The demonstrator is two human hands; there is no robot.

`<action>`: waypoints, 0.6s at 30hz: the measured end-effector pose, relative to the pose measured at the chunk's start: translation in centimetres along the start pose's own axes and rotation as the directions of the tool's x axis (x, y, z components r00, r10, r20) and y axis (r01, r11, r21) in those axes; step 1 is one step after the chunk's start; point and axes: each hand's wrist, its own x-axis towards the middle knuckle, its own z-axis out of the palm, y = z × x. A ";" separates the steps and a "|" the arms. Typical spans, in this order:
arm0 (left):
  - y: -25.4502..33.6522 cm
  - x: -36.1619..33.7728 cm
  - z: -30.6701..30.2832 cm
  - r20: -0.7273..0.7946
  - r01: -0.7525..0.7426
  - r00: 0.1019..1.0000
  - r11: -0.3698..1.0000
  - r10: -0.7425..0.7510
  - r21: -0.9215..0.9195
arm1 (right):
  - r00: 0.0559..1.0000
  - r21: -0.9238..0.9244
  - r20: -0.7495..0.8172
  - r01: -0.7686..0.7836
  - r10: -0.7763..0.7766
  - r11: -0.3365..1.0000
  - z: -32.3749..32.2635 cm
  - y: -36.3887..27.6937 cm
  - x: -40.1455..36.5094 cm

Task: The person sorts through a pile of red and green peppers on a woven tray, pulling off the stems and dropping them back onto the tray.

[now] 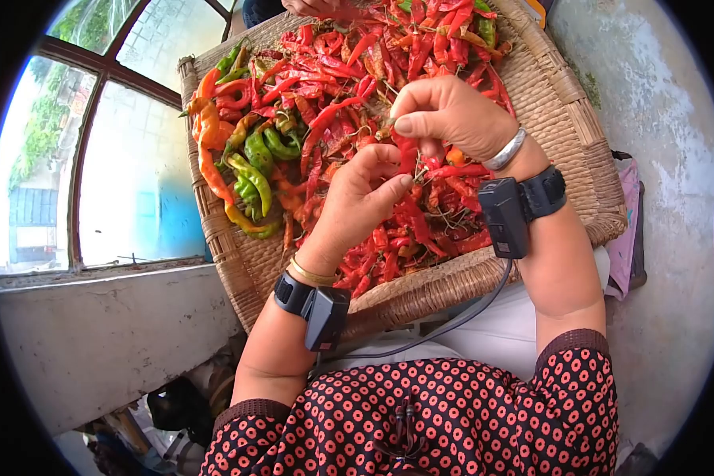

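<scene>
A wide woven tray [563, 119] holds a heap of red chili peppers [349, 67]. Green peppers [258, 151] and a long orange pepper [208, 131] lie at its left side. Over the middle of the heap is my left hand [361, 194], its thumb and curled fingers close around a red pepper piece that is partly hidden. Just above and to the right, my right hand [452, 119] pinches thumb against forefinger on something thin, perhaps a stem, too small to name. The two hands are close together but apart.
Another person's hand [313, 6] is at the tray's top edge. A window [107, 159] and a ledge [111, 333] stand at the left, a wall [650, 95] at the right. A cable [444, 327] links the wrist devices. Clutter [178, 408] lies at lower left.
</scene>
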 end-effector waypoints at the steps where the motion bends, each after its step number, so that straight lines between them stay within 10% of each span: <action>1: 0.1 0.0 0.1 0.021 0.016 1.000 0.999 -0.015 -0.042 | 0.999 0.052 -0.018 0.027 -0.027 0.998 -0.1 -0.2 -0.1; 9: -1.4 0.3 -0.8 0.019 0.075 0.996 0.965 -0.083 0.250 | 0.949 -0.152 -0.301 0.044 -0.088 0.987 -1.9 -0.1 0.0; 10: -1.6 0.4 -0.9 0.016 -0.105 0.994 0.900 0.108 0.423 | 0.912 0.137 -0.387 0.201 -0.135 0.970 -1.2 0.5 0.3; 13: -1.9 0.2 -0.9 0.107 -0.290 0.954 0.770 0.281 0.568 | 0.893 0.045 -0.383 0.274 -0.236 0.961 -0.9 0.5 0.7; 15: -1.7 0.1 -0.9 0.168 -0.316 0.949 0.768 0.268 0.557 | 0.937 -0.148 -0.305 0.127 -0.168 0.981 -1.8 1.0 0.5; 18: -0.7 0.0 -1.4 0.244 -0.265 0.959 0.751 0.141 0.605 | 0.984 -0.821 0.083 -0.022 0.157 0.570 -1.2 1.3 0.2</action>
